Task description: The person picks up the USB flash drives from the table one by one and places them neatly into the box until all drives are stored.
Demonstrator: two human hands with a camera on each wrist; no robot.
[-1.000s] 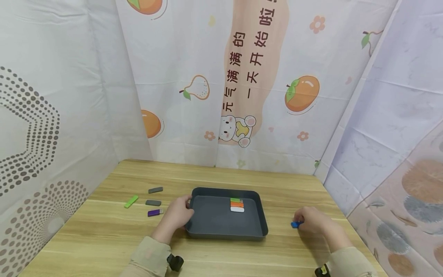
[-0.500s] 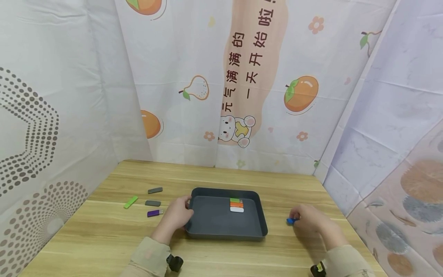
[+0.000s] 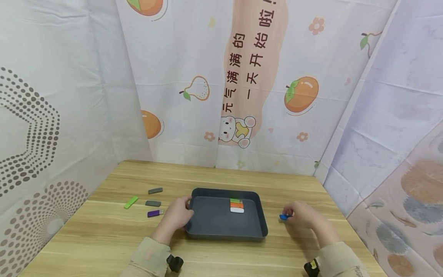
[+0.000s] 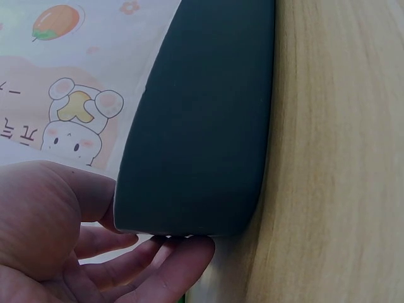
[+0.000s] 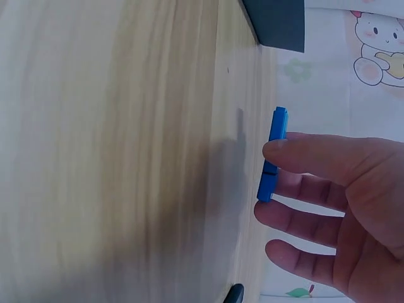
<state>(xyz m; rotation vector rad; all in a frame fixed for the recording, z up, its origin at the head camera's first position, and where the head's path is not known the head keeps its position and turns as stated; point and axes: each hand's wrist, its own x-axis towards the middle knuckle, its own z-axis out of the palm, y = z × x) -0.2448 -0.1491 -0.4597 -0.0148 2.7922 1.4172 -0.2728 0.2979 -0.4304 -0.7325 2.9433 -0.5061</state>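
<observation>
My right hand (image 3: 304, 216) pinches a blue USB stick (image 3: 283, 217) between thumb and fingers, to the right of the dark grey tray (image 3: 211, 223). In the right wrist view the stick (image 5: 277, 123) stands clear of the wood, its shadow falling on the table. My left hand (image 3: 178, 212) grips the tray's left wall, thumb at the rim and fingers against the outside, as the left wrist view shows. Inside the tray, toward its right, a green USB stick (image 3: 235, 200), an orange one (image 3: 237, 205) and a white one (image 3: 237, 210) lie side by side.
Left of the tray lie a purple USB stick (image 3: 154, 213), a grey stick (image 3: 153, 203), another grey stick (image 3: 155, 190) and a bright green stick (image 3: 131, 202). Printed curtains (image 3: 180, 127) hang around the wooden table (image 3: 221, 177).
My right hand has moved left and slightly away from me with the blue USB stick, closer to the tray. The left hand and tray have stayed put.
</observation>
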